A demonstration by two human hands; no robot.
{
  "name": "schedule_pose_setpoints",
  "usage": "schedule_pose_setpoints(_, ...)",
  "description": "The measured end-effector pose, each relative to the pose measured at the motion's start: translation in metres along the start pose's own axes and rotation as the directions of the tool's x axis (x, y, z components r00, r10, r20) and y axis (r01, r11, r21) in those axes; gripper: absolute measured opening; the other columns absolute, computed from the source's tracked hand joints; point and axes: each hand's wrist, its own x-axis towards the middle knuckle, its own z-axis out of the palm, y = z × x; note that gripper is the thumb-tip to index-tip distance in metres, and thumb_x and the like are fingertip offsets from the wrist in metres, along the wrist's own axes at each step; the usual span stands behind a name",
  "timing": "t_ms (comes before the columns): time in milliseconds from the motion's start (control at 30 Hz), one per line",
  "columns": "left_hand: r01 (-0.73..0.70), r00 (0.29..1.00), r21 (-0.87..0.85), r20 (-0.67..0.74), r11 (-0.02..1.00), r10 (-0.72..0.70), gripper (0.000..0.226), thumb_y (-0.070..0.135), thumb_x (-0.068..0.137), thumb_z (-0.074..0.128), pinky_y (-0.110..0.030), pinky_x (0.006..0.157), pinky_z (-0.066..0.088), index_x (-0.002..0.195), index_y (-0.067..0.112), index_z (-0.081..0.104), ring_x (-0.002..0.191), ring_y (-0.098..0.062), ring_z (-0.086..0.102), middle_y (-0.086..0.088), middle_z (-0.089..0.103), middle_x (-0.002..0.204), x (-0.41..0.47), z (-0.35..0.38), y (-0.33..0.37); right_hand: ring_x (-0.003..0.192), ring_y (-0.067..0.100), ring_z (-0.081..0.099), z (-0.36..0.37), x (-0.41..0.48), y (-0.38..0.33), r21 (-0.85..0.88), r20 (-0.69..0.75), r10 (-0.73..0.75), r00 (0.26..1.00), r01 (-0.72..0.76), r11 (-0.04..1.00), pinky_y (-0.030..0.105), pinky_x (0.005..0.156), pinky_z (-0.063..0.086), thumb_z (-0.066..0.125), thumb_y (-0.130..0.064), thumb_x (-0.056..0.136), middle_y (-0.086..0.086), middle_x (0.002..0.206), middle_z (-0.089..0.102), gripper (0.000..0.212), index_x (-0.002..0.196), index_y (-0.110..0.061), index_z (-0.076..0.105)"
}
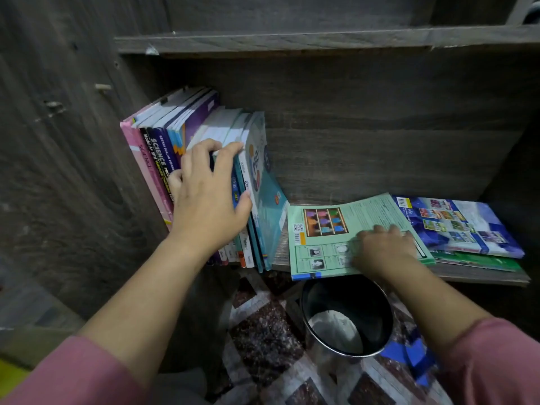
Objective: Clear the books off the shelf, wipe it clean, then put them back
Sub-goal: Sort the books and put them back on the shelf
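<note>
I judge I'm in one of the book-handling steps, but I can't tell which: no cloth is in sight, and part of the shelf (pixel 482 276) is already bare, so this could be the tail of clearing or the start of putting back. My left hand (pixel 204 200) is on the upright books (pixel 201 118) packed against the left wall. Its fingers are spread and hooked over the top edges of the middle few, and the thumb lies against the spines near the teal book (pixel 266 200) that leans at the end of the row. My right hand (pixel 382 249) rests knuckles-up on the green book (pixel 336 229), which lies flat with its front corner hanging over the shelf lip. The fingers are bent, but the hand is blurred and I can't say whether they pinch the cover or only press on it. Just beside it to the right a blue book (pixel 467 226) lies flat on another green one. A dark bin (pixel 344 317) stands on the patterned floor (pixel 263 331) straight below the overhanging corner. Whichever way the green book has to go next, it needs a firm hold on its edge before it shifts, or it may tip into the bin. My left hand should steady the row so the leaning teal book doesn't slide down.
</note>
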Motion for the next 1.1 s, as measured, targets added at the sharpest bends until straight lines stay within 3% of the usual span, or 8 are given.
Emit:
schedule_pose_setpoints(133, 0.033, 0.999, 0.022, -0.042, 0.999, -0.032, 0.068, 0.038, 0.078, 0.068, -0.047, 0.097, 0.028, 0.138, 0.026, 0.037, 0.123, -0.024, 0.030, -0.005, 0.034, 0.131, 0.001, 0.007, 0.002, 0.136, 0.044, 0.025, 0.007, 0.004, 0.029, 0.113, 0.075, 0.262, 0.962, -0.269, 0.956, 0.058, 0.107, 0.029, 0.040, -0.054, 0.092, 0.015, 0.153, 0.024, 0.061, 0.143, -0.021, 0.037)
schedule_pose_setpoints(267, 0.062, 0.997, 0.033, -0.053, 0.998, -0.061, 0.068, 0.039, 0.075, 0.066, -0.047, 0.096, 0.027, 0.136, 0.024, 0.039, 0.123, -0.028, 0.030, -0.008, 0.035, 0.131, 0.004, 0.012, 0.006, 0.135, 0.046, 0.028, 0.020, 0.002, 0.041, 0.257, 0.063, 0.338, 0.939, -0.342, 0.904, 0.052, 0.101, 0.039, 0.043, -0.065, 0.090, 0.021, 0.156, 0.009, 0.073, 0.145, -0.021, 0.027)
schedule_pose_setpoints(467, 0.087, 0.995, 0.042, -0.054, 0.995, -0.085, 0.071, 0.040, 0.075, 0.067, -0.048, 0.097, 0.027, 0.136, 0.022, 0.037, 0.124, -0.030, 0.028, -0.009, 0.033, 0.131, 0.004, 0.015, 0.011, 0.120, 0.040, 0.045, 0.008, -0.003, 0.035, 0.513, 0.001, 0.384, 0.923, -0.330, 0.792, 0.044, 0.095, 0.044, 0.067, -0.058, 0.081, 0.021, 0.133, 0.041, 0.075, 0.135, -0.013, 0.040)
schedule_pose_setpoints(733, 0.089, 0.995, -0.025, -0.034, 0.996, -0.090, 0.054, 0.046, 0.085, 0.060, -0.048, 0.095, 0.032, 0.135, 0.027, 0.048, 0.118, -0.025, 0.035, -0.004, 0.039, 0.123, 0.009, -0.001, 0.008, 0.112, 0.033, 0.051, -0.042, -0.030, -0.012, 0.746, -0.565, 0.379, 0.733, 0.258, 0.614, 0.038, 0.089, 0.042, 0.067, -0.016, 0.083, 0.015, 0.126, 0.050, 0.061, 0.141, -0.016, 0.045)
schedule_pose_setpoints(833, 0.088, 0.995, -0.151, -0.036, 0.985, -0.094, 0.044, 0.044, 0.094, 0.043, -0.048, 0.095, 0.037, 0.133, 0.027, 0.055, 0.116, -0.021, 0.041, 0.001, 0.045, 0.115, 0.013, -0.012, 0.001, 0.118, 0.014, 0.049, -0.056, -0.045, -0.043, 0.667, -0.729, 0.300, 0.615, 0.542, 0.512, 0.015, 0.097, 0.034, 0.069, -0.012, 0.083, 0.010, 0.134, 0.052, 0.065, 0.143, -0.014, 0.043)
schedule_pose_setpoints(933, 0.020, 0.999, -0.273, -0.026, 0.962, -0.028, 0.045, 0.026, 0.093, 0.039, -0.044, 0.101, 0.041, 0.134, 0.015, 0.055, 0.118, -0.018, 0.046, 0.000, 0.052, 0.120, 0.010, -0.016, -0.013, 0.125, 0.003, 0.040, -0.059, -0.058, -0.073, 0.661, -0.703, 0.065, 0.708, 0.617, 0.426, 0.020, 0.105, 0.033, 0.069, -0.022, 0.087, -0.001, 0.149, 0.040, 0.083, 0.152, -0.028, 0.018)
schedule_pose_setpoints(1000, -0.029, 0.999, -0.240, -0.019, 0.970, 0.026, 0.048, 0.015, 0.090, 0.044, -0.041, 0.107, 0.038, 0.138, 0.010, 0.049, 0.123, -0.019, 0.046, -0.003, 0.052, 0.129, 0.005, -0.015, -0.020, 0.121, 0.009, 0.049, -0.050, -0.057, -0.090, 0.701, -0.624, -0.062, 0.779, 0.593, 0.397, 0.034, 0.104, 0.044, 0.068, -0.029, 0.088, -0.002, 0.148, 0.042, 0.090, 0.153, -0.037, 0.006)
schedule_pose_setpoints(1100, -0.038, 0.999, -0.193, -0.029, 0.980, 0.033, 0.058, 0.009, 0.089, 0.054, -0.030, 0.112, 0.031, 0.144, 0.008, 0.039, 0.130, -0.017, 0.040, -0.006, 0.046, 0.139, -0.005, -0.012, -0.024, 0.132, 0.021, 0.044, -0.029, -0.048, -0.105, 0.772, -0.394, -0.253, 0.884, 0.467, 0.431, 0.040, 0.107, 0.041, 0.069, -0.038, 0.086, 0.002, 0.150, 0.040, 0.095, 0.153, -0.038, 0.002)
